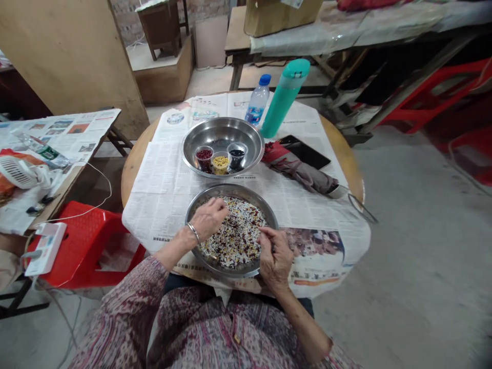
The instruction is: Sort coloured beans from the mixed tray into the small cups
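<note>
A shallow metal basin in front of me holds a mix of white grains with dark red, yellow and black beans through it. My left hand, with a bangle at its wrist, is over the left part of the mix, fingers curled and pinched together. At the basin's right rim is my right hand, thumb and forefinger pressed together above the mix. Whatever either hand pinches is too small to make out. Just beyond, a second metal basin contains clear cups of red beans, yellow beans and black beans.
Newspaper covers the round table. Behind the far basin stand a water bottle and a teal flask. A folded umbrella and a dark phone or tablet lie to the right. A red stool is at left.
</note>
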A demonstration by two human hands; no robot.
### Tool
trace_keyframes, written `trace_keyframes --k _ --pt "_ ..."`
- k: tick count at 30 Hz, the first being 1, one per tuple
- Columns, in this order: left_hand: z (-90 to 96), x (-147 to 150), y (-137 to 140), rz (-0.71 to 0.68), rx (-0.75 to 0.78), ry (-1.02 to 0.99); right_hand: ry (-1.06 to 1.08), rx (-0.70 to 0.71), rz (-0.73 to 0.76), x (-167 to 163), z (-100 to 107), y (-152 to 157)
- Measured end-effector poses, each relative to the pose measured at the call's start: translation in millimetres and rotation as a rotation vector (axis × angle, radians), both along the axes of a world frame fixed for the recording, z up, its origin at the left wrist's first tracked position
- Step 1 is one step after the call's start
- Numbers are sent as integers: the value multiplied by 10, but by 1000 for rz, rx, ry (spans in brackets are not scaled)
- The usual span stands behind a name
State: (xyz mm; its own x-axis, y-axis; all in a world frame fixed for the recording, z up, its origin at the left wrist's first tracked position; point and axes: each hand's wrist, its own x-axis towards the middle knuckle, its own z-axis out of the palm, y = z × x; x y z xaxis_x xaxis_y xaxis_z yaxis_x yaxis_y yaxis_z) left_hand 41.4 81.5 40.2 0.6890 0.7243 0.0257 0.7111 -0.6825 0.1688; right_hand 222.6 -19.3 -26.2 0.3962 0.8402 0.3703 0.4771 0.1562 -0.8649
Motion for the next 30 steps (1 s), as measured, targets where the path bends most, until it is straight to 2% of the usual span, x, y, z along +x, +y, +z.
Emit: trace_keyframes --k 2,4,9,12,17,22,25,28,30 --pt "24 -92 49 176 30 -42 6 10 9 -1 0 -1" --pt "26 -132 38 295 14 -65 7 9 9 -2 -2 -1" --pt "0 52 -112 367 -113 -32 19 -25 -6 -4 0 1" --pt "-7 251 -240 284 -161 -50 29 -28 -11 -9 18 0" --pt "-90 479 -403 -20 -217 -74 50 -26 -20 -13 26 -5" --pt "-146 568 -188 -243 -84 -33 62 -31 -47 -14 4 -4" --pt "-92 518 35 -231 -2 22 59 -32 -44 -18 30 -5" --pt "-9 343 134 -69 25 60 60 -43 -47 -22 65 -4" --pt "37 176 95 52 44 69 62 -47 -47 -23 70 0"
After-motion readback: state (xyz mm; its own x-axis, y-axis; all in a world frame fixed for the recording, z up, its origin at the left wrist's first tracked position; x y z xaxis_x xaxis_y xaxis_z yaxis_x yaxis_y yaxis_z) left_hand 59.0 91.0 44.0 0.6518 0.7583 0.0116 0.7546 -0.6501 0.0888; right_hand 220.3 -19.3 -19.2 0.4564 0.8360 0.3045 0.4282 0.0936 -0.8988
